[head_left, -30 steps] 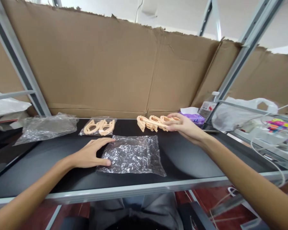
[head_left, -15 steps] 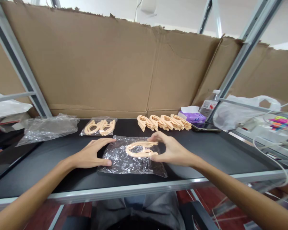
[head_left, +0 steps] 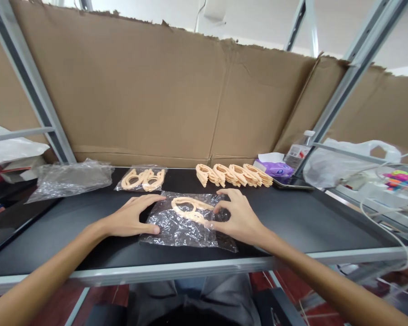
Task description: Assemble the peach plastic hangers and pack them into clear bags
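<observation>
Left hand (head_left: pixel 129 218) is at the left edge of the clear bag (head_left: pixel 187 235), thumb and fingers spread well apart, tips at the bag's film. Right hand (head_left: pixel 240 219) is at the bag's right part, thumb and index finger clamped on the right ends of a peach piece (head_left: pixel 183 200), one end each; its other fingers are curled above. Peach piece lies over the middle of the clear bag, rounded loop to the left; can't tell if it is inside or on top. Clear bag lies flat and crinkled on the black worktop (head_left: pixel 292 217), near the front edge, roughly mid-width. Filled bag (head_left: pixel 141 179), with two looped peach shapes showing, is by the back edge, behind the left hand. Crumpled empty plastic (head_left: pixel 75 179) is left of it, toward the back left corner. Row of peach pieces (head_left: pixel 238 175), overlapping bunches, sits along the back edge, right of centre. Right of the row: purple tissue pack (head_left: pixel 277 169), phone (head_left: pixel 292 182) lying flat just in front of it, bottle (head_left: pixel 296 155) upright with a slight tilt in view. White carrier bag (head_left: pixel 340 160) and bright small items (head_left: pixel 399 180) are farther right. Dark flat panel (head_left: pixel 13 226) at the left edge. Cardboard (head_left: pixel 149 90) stands behind the worktop.
</observation>
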Demonstrator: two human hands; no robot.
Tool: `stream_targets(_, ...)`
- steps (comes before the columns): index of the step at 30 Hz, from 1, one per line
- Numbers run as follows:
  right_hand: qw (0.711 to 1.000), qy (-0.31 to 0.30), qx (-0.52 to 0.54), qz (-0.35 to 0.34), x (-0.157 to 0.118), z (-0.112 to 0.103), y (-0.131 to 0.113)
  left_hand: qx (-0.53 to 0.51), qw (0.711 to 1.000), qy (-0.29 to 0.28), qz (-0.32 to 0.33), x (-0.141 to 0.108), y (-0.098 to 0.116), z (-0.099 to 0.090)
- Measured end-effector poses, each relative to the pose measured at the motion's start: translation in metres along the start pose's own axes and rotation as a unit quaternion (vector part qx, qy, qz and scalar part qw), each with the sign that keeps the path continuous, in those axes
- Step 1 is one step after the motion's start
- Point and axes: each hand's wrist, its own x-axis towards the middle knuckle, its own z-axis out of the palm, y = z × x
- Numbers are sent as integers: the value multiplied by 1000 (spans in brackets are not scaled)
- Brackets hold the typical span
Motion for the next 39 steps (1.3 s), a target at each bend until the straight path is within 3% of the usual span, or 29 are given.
stream_targets(10,999,-42,-11,5,12,5,1,4,1000,-4,0,0,2,0)
stream_targets(18,998,-33,-58,-9,25,17,-7,20,1000,10,13,0,0,1)
stream_targets(27,996,-84,-38,-9,28,18,-2,30,1000,-4,-3,0,2,-1)
stream_targets(33,997,-65,-39,-23,33,22,-1,39,999,-12,7,0,-2,2)
stream_targets(39,1000,-22,-9,18,47,28,-1,47,999,-26,-9,2,4,-1)
